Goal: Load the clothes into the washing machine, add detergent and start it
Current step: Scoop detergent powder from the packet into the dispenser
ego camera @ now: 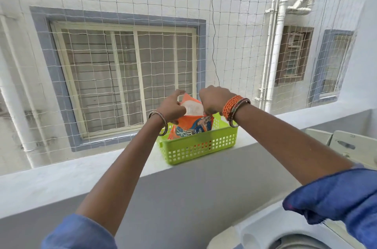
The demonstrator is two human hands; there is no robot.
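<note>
Head view, orange detergent packet (191,124), upright, crumpled

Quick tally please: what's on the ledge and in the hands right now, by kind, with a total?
Green perforated plastic basket on the white ledge: 1
Orange detergent packet standing in the basket: 1
Hands gripping the packet's top, left hand and right hand: 2
Total: 4

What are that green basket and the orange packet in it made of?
The basket looks like moulded plastic: uniform bright green, slightly glossy, with a regular grid of square holes. The packet seems to be thin printed plastic film, creased and shiny; it could be laminated.
</note>
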